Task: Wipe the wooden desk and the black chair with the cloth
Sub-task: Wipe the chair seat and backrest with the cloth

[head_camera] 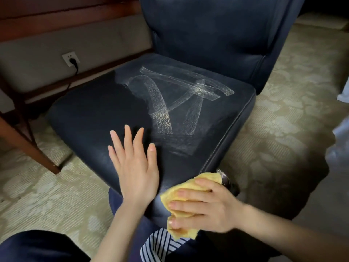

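Black chair (217,35) maybe half done: seat's left looks clean, white streaks (160,103) cross the middle. Left hand (136,171) lies flat, fingers spread, near edge; right hand (213,207) clamps the bunched yellow cloth (209,176) at the near-right corner. Bench (28,146) top's out of view.

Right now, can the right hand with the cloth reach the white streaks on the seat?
Probably yes: the right hand grips the cloth at the front edge of the seat, bare leather runs to the white streaks, and the left hand rests aside.
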`<state>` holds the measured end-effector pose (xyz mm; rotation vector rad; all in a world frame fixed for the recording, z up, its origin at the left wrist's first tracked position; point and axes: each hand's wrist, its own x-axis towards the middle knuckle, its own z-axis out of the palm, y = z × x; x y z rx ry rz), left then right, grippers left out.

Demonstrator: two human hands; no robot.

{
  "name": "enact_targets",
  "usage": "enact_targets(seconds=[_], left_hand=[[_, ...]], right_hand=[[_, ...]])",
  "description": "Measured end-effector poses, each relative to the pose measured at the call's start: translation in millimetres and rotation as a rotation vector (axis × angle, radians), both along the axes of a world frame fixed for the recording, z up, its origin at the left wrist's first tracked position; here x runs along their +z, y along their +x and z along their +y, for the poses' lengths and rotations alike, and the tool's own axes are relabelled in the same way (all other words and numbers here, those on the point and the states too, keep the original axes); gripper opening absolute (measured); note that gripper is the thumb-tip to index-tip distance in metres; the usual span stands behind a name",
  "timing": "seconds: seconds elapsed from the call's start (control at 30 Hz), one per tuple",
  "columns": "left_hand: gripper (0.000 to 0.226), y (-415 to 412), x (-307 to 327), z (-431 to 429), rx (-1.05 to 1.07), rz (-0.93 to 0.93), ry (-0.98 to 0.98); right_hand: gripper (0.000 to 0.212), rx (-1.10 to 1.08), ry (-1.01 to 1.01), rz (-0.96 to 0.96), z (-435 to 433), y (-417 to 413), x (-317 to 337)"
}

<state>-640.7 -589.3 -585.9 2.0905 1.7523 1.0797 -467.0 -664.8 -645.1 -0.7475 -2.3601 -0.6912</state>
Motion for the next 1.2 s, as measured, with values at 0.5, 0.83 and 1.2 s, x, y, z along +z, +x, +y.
enact_targets(seconds=[0.5,0.83,1.2], left_hand=[[0.076,-25,-5,13,0.057,0.075,-0.071],[0.077,-20,-5,13,0.111,0.093,-0.070],[0.070,-25,-6,13,0.112,0.034,-0.050]], right_hand=[[0.053,-0.701,-0.431,0.428,63,81,41],[0.045,-1.049,-0.732,0.579,136,122,72],[0.039,-0.829,-0.576,0.493,81,27,67]])
